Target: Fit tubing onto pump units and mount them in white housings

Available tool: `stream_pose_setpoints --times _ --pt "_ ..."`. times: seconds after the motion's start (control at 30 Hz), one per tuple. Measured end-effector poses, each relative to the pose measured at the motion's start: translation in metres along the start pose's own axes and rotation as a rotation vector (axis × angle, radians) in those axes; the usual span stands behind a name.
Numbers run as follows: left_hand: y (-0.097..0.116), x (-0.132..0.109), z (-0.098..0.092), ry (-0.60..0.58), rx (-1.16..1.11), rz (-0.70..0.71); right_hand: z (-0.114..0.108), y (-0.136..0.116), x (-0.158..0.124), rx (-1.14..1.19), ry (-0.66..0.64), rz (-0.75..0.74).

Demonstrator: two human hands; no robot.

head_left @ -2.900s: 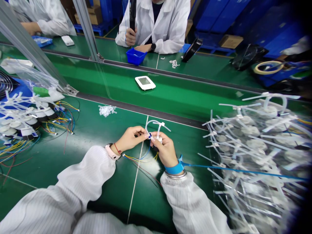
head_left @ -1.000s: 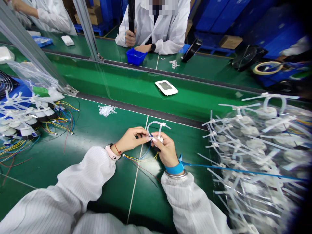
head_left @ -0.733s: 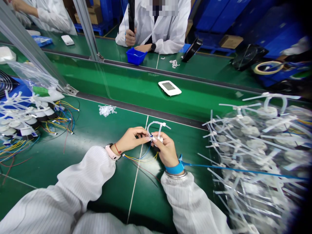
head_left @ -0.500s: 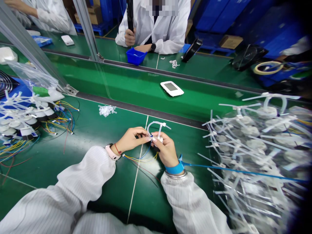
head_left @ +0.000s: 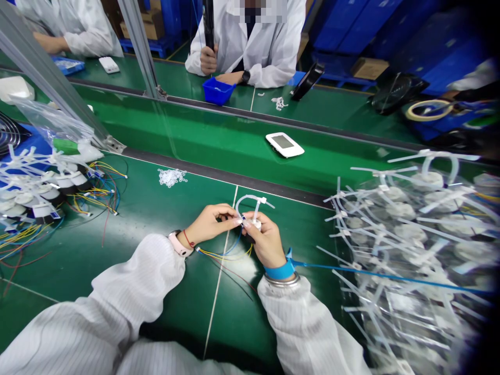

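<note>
My right hand (head_left: 269, 242) is closed round a small round part with a white top (head_left: 255, 224) and a dark base, which looks like a mini pump. A translucent tube (head_left: 246, 197) loops up from it to a white T-shaped connector (head_left: 263, 200). With thumb and fingertips pinched, my left hand (head_left: 214, 224) meets the tube's lower end, close to a small blue-and-white piece (head_left: 243, 219). My fingers partly hide that contact. Thin coloured wires (head_left: 224, 256) with a white plug hang from the part and trail over the green table.
Small clear rings (head_left: 172, 177) lie in a heap beyond my left hand. Similar wired parts (head_left: 47, 195) are piled left, and many tubed parts (head_left: 406, 224) are stacked right. A white device with a screen (head_left: 285, 145) lies on the green belt (head_left: 219, 138). A co-worker (head_left: 250, 47) sits opposite.
The white device on the belt has shifted to the right. At the far left, another person's hand has moved down. My hands have barely moved.
</note>
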State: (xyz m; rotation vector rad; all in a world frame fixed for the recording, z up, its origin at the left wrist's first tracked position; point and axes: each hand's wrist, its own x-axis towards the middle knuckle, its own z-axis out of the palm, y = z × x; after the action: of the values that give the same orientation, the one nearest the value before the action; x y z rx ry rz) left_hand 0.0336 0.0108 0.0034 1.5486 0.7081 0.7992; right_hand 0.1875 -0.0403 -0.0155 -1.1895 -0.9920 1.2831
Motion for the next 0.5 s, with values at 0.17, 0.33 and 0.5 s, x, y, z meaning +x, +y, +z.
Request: stream_pose_setpoints --times 0.17,0.33,0.5 --pt "-0.0009 -0.0001 -0.0003 -0.009 0.003 0.004 0.0001 -0.0004 -0.0004 0.003 -0.007 0.0" --pt "-0.0013 0.0 -0.0004 -0.01 0.003 0.0 -0.0004 0.0008 0.0002 0.001 -0.015 -0.009" --pt "-0.0006 -0.0002 -0.0003 -0.005 0.001 -0.007 -0.0006 0.0008 0.0005 0.007 -0.026 -0.003"
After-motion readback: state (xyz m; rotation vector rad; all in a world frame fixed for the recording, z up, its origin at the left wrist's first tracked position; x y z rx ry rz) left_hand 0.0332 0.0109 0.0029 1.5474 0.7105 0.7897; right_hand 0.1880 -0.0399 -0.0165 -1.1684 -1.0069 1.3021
